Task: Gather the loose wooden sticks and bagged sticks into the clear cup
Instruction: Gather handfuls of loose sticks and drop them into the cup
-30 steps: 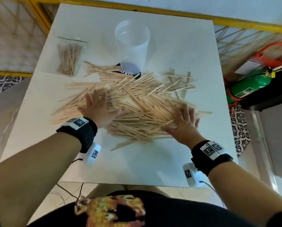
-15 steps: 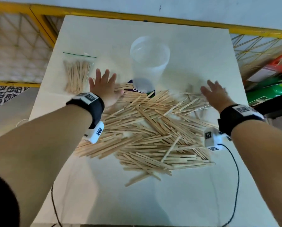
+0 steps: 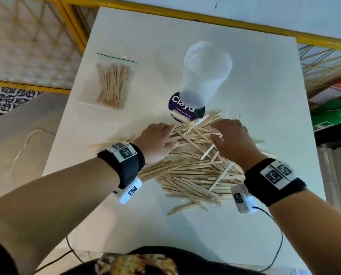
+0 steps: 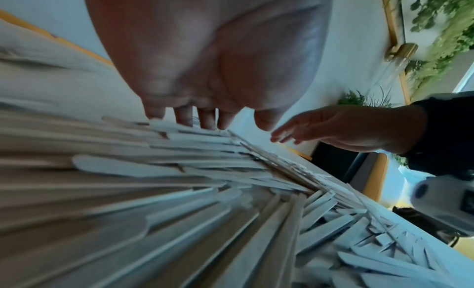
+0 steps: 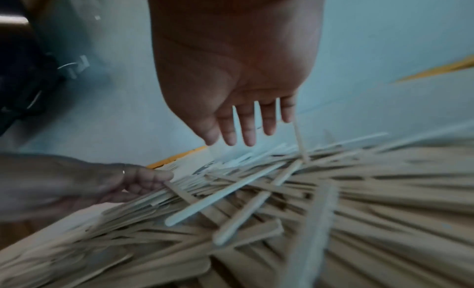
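A heap of loose wooden sticks (image 3: 193,171) lies in the middle of the white table (image 3: 264,80). My left hand (image 3: 157,140) rests flat on the heap's far left side, fingers straight. My right hand (image 3: 231,139) hovers over the heap's far right side with fingers spread and straight, touching a few stick ends. In the wrist views the left hand (image 4: 202,118) meets the sticks (image 4: 179,170), and the right hand (image 5: 246,128) hangs just above the sticks (image 5: 282,201). The clear cup (image 3: 205,72) stands upright beyond the heap. A clear zip bag of sticks (image 3: 114,82) lies at the far left.
A round purple lid (image 3: 185,111) lies under the cup's base, partly covered by sticks. A yellow railing (image 3: 185,16) runs past the table's far edge. A green extinguisher (image 3: 332,114) sits to the right. Cables hang at the table's near edge.
Both hands have come inward from the heap's far outer corners toward each other, pushing the sticks into a tighter pile in front of the cup.
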